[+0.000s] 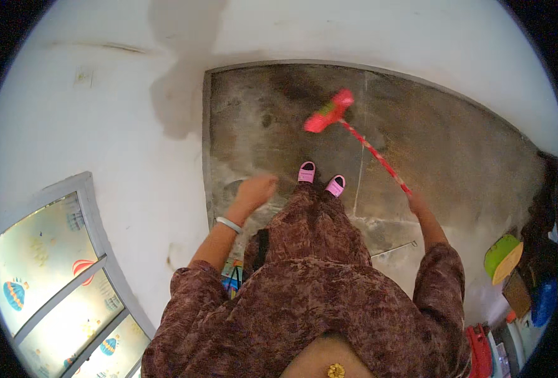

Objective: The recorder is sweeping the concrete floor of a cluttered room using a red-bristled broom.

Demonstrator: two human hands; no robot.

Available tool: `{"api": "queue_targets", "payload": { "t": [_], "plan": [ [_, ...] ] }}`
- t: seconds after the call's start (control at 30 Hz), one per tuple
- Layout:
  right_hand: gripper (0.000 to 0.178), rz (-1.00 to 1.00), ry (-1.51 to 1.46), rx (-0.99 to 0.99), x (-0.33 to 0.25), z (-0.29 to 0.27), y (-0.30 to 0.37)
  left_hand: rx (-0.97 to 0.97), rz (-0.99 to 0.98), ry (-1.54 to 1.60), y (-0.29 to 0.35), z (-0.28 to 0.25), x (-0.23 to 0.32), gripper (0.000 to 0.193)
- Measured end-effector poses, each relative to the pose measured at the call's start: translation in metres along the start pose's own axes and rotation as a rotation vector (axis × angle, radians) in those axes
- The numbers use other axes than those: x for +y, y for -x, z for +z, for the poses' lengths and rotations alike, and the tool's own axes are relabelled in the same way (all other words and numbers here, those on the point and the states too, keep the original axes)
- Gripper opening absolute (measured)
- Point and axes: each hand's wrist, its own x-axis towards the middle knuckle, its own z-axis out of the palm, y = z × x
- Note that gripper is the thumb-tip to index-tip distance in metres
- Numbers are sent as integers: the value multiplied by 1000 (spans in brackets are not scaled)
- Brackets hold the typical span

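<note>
Over the floor (443, 151), the right hand (417, 203) grips a red broom (329, 113), the left hand (257, 191) fisted.

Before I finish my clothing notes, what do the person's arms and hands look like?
The left sleeve and right sleeve are mottled brownish-maroon, ending around the elbows. A pale bangle circles the left wrist; none shows on the right. The left hand and right hand look gloveless.

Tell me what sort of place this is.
Probably a plain room in a home, judging by the balloon-patterned window, the pink slippers and the red broom over a stained floor.
</note>
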Motion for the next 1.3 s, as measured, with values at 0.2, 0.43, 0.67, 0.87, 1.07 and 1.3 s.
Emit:
{"api": "queue_targets", "payload": {
  "t": [0.2, 0.43, 0.67, 0.87, 1.07, 1.3],
  "plan": [
    [26, 179, 305, -52, 128, -4, 204, -305, -188, -84, 29, 40, -86, 37],
    [33, 564, 77, 21, 92, -22, 302, -385, -496, 221, 82, 90, -140, 41],
    [34, 167, -197, 30, -12, 12, 177, -286, -619, 751, 66, 76, -106, 30],
    [46, 74, -309, -79, -218, -51, 1, -176, -555, 757, 62, 60, -84, 34],
    [28, -23, -184, 69, -284, -92, -69, -250, -450, 862, 79, 68, -128, 34],
    [50, 317, -255, -15, -94, -82, -35, -258, -275, 494, 85, 104, -257, 29]
  ]
}}
